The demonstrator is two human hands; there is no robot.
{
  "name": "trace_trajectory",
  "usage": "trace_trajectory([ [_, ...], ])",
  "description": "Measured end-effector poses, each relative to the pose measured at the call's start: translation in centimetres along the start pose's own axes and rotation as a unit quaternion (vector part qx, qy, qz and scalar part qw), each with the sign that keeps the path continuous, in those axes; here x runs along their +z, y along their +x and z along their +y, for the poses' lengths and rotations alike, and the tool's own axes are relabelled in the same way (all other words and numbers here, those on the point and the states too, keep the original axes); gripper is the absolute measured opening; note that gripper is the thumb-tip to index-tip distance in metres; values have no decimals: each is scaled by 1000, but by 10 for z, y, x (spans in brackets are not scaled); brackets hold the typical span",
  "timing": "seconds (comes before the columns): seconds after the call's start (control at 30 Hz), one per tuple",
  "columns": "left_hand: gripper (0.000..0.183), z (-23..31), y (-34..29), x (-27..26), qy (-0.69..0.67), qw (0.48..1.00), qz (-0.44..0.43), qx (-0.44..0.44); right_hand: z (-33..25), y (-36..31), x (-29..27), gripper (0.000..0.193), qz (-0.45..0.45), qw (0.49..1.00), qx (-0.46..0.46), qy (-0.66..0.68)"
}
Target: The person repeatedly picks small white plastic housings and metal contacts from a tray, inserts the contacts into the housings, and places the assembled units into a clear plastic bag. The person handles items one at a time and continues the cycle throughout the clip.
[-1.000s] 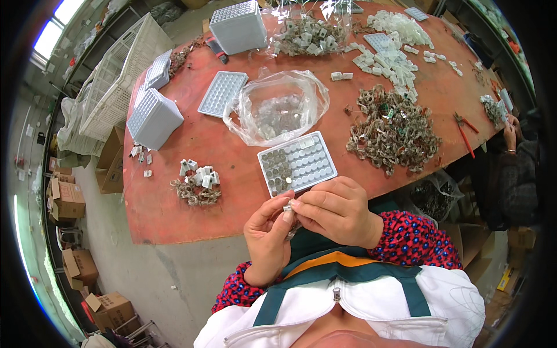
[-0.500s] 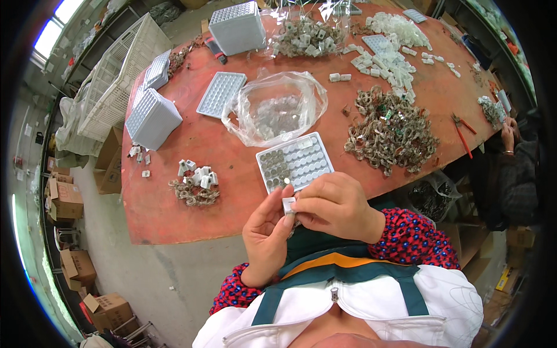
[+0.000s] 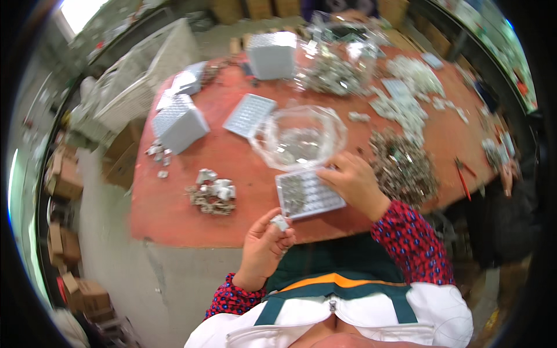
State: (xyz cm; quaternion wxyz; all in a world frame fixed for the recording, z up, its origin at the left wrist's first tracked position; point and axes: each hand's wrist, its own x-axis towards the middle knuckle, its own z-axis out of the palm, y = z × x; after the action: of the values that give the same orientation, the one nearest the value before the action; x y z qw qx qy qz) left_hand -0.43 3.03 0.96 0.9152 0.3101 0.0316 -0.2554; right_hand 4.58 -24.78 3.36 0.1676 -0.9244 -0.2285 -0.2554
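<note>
My left hand (image 3: 264,246) pinches a small white plastic housing (image 3: 281,223) between thumb and fingers, just off the near left corner of a pale tray. The tray (image 3: 335,203) has rows of round hollows, and small metallic discs (image 3: 294,195) fill its left part. Over the tray's far right side is my right hand (image 3: 355,181), its fingers drawn together at the rim. What those fingertips hold, if anything, is hidden and blurred. Behind the tray lies an open clear plastic bag (image 3: 333,124) with shiny small pieces inside.
A heap of brown corded parts (image 3: 403,168) lies right of the tray, red-handled pliers (image 3: 463,181) beyond it. White housings on cords (image 3: 212,194) sit to the left. Stacked trays (image 3: 181,124) stand farther back. Another person's hand (image 3: 508,176) is at the right edge.
My right hand has left the white housing and moved forward and right onto the tray. My left hand keeps the housing, slightly lower. The whole view has shifted, showing more behind the table.
</note>
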Motion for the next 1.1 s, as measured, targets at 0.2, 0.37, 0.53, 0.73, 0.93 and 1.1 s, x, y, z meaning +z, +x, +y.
trace_trajectory([
  [0.2,39,1,5,-15,-24,998,33,-38,-37,34,-21,12,74,975,25,208],
  [0.37,39,-1,4,-27,-76,996,-11,-46,-85,104,-18,17,88,944,-42,316],
  [0.53,34,-2,13,-37,-98,993,-67,-23,-130,195,79,19,40,933,-66,351],
  [0.73,23,-9,14,-46,-89,994,-60,-23,-125,210,139,31,-122,900,21,418],
  [0.93,19,-13,18,-37,-27,1000,14,-6,-161,221,157,41,-23,918,-130,375],
  [1.1,26,-3,8,-24,-27,999,22,-21,-181,189,40,27,-47,928,-288,231],
])
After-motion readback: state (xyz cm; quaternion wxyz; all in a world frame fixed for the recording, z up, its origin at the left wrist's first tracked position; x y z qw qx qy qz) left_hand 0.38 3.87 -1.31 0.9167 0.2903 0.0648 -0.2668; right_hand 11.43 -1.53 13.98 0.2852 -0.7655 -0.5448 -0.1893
